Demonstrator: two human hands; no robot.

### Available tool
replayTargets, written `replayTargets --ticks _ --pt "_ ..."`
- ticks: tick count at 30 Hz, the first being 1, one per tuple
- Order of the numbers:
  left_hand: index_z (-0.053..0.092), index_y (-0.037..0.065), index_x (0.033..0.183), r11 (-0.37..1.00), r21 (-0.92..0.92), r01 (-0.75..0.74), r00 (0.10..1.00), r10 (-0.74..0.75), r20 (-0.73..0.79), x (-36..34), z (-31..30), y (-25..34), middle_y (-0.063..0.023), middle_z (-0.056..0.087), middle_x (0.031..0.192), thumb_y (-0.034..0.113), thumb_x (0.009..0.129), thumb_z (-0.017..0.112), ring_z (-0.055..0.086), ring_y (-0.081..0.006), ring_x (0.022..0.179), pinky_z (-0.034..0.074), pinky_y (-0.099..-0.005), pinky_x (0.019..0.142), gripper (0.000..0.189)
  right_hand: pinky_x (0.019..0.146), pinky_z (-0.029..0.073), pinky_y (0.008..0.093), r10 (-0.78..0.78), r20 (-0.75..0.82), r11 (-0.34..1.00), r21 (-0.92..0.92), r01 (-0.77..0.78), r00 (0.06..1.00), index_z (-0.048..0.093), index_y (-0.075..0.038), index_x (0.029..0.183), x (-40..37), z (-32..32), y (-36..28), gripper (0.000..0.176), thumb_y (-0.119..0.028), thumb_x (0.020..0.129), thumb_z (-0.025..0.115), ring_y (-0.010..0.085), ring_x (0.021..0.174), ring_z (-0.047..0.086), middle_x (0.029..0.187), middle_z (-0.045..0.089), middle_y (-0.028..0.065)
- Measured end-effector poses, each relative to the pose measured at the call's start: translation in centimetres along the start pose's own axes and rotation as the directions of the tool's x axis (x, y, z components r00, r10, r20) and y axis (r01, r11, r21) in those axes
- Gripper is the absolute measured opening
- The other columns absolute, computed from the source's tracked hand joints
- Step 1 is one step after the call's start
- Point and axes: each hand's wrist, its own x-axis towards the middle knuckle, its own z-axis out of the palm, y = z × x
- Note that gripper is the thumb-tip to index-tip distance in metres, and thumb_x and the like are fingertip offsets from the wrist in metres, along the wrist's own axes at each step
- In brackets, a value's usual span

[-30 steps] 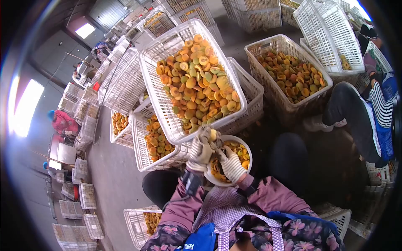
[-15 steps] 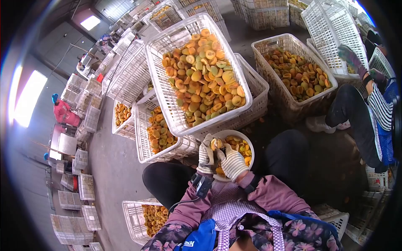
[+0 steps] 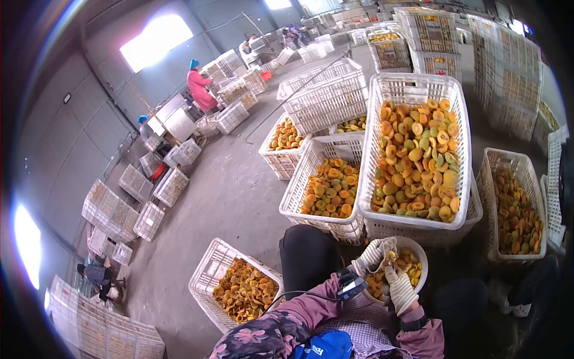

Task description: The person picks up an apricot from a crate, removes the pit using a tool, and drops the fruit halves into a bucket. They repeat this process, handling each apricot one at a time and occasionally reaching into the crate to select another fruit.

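Note:
My left hand point(image 3: 373, 256), in a whitish work glove, is closed on a small apricot piece point(image 3: 391, 255) over a white bucket point(image 3: 423, 261). Close beside it, my right hand point(image 3: 399, 288), gloved too, has its fingers pressed together at the same piece. Yellow-orange fruit pieces point(image 3: 411, 267) lie in the bucket below both hands. Just beyond the bucket, a large white crate point(image 3: 464, 179) full of halved apricots rests on another crate. To its left is a second crate point(image 3: 289, 200) with more halves.
At the lower left stands a crate point(image 3: 203, 281) of darker, shrivelled-looking pieces. Another filled crate point(image 3: 491, 209) is on the right, near a person's leg point(image 3: 535, 281). A person in pink point(image 3: 199, 90) stands among crates farther off. Stacked crates point(image 3: 505, 72) rise at the back right.
The head view has turned left, so crates and hands appear farther right. The lower-left crate shows more fully. My hands remain together over the bucket, and the fruit between them is less visible.

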Motion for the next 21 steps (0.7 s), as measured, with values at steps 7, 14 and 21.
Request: replayTargets --ticks 7,14,21 --pt "0.057 0.006 0.076 0.995 0.013 0.103 0.977 -0.099 -0.192 -2.1 4.7 3.1 0.0000 0.054 0.072 0.039 0.092 0.049 0.048 -0.0075 0.065 0.038 -0.0207 0.058 0.037 0.073 0.045 0.0282 -0.140 -0.073 0.889 -0.449 0.093 0.987 0.047 0.004 0.115 0.6 2.0 3.1 0.028 -0.009 0.090 0.046 0.0238 0.083 0.056 0.094 0.060 0.0143" --pt "0.059 0.007 0.072 0.998 0.057 0.016 0.997 -0.020 0.072 -1.3 3.1 3.7 0.0014 0.051 0.056 0.040 0.090 0.053 0.045 -0.0080 0.048 0.037 -0.0221 0.050 0.038 0.066 0.046 0.0228 -0.100 0.107 0.931 0.360 0.055 0.989 0.042 0.001 0.121 0.8 3.6 6.0 0.034 -0.019 0.093 0.047 0.0129 0.079 0.053 0.097 0.056 0.0055" --pt "0.061 0.005 0.081 0.986 0.146 0.085 0.979 -0.055 -0.196 -1.6 6.1 4.7 0.0041 0.050 0.057 0.023 0.090 0.054 0.045 -0.0060 0.052 0.038 -0.0208 0.054 0.022 0.064 0.043 0.0216 -0.052 0.048 0.882 0.471 0.023 0.998 0.045 0.000 0.112 0.7 3.2 5.0 0.028 -0.019 0.093 0.048 0.0101 0.076 0.051 0.093 0.055 0.0051"
